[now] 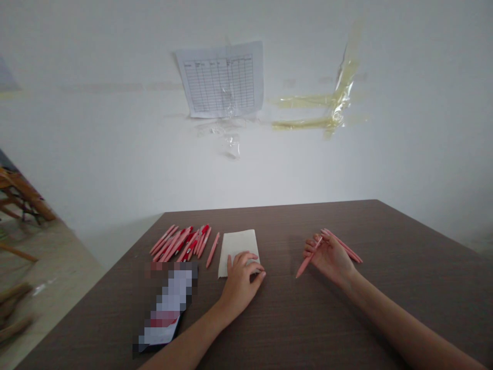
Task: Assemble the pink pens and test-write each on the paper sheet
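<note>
My left hand (242, 280) rests on the near edge of a cream paper envelope (236, 244) lying flat on the table, its fingers curled down onto the paper. Over to the right, my right hand (329, 254) is closed around a pink pen (308, 259) that points down-left toward the table. Several more pink pens (344, 245) lie just behind that hand. A spread of pink and red pens (183, 242) lies left of the envelope.
The dark brown wooden table (292, 318) stands against a white wall. A blurred-out card or phone (167, 308) lies at the near left. A printed sheet (222, 79) and yellowed tape (331, 108) hang on the wall. Wooden furniture (19, 198) stands at far left.
</note>
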`<action>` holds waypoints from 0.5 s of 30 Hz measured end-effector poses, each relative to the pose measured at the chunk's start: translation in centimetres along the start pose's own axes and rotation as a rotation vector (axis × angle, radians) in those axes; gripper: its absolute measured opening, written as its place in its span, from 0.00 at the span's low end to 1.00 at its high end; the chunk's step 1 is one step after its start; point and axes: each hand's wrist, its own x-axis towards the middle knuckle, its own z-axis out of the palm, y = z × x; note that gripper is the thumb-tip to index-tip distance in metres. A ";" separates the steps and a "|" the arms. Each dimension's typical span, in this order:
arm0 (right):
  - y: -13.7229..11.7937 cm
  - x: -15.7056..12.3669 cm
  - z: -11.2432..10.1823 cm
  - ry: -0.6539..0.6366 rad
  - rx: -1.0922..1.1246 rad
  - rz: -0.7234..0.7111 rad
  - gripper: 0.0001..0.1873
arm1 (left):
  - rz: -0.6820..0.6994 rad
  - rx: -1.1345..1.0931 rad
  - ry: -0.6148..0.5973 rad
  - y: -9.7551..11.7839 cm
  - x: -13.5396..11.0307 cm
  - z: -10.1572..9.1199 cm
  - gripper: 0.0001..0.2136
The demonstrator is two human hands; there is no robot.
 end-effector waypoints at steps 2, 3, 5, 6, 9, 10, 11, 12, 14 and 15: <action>0.0 0.0 0.0 -0.008 0.007 0.026 0.17 | -0.002 -0.001 0.005 0.0 0.0 0.0 0.04; 0.0 0.0 0.0 -0.006 0.020 0.042 0.17 | -0.005 0.000 0.005 0.1 0.0 0.0 0.04; 0.1 -0.1 0.0 0.005 0.056 0.069 0.17 | -0.011 0.001 0.000 0.2 0.0 0.0 0.04; 0.1 -0.1 0.0 0.009 0.072 0.077 0.17 | -0.013 0.001 -0.005 0.2 0.1 -0.1 0.04; 0.1 -0.1 -0.1 0.010 0.106 0.078 0.15 | -0.021 0.003 -0.020 0.4 0.1 -0.2 0.04; 0.1 -0.1 -0.1 0.007 0.115 0.075 0.15 | -0.023 0.004 -0.024 0.4 0.1 -0.2 0.04; 0.1 -0.1 -0.2 0.004 0.121 0.070 0.14 | -0.024 0.004 -0.027 0.4 0.0 -0.2 0.04; 0.1 0.0 -0.2 0.002 0.123 0.063 0.14 | -0.025 0.005 -0.028 0.4 0.0 -0.2 0.04; 0.1 0.0 -0.2 0.001 0.112 0.047 0.15 | -0.021 0.005 -0.024 0.4 0.0 -0.2 0.04; 0.1 0.0 -0.2 0.003 0.106 0.041 0.15 | -0.018 0.003 -0.021 0.3 0.0 -0.1 0.04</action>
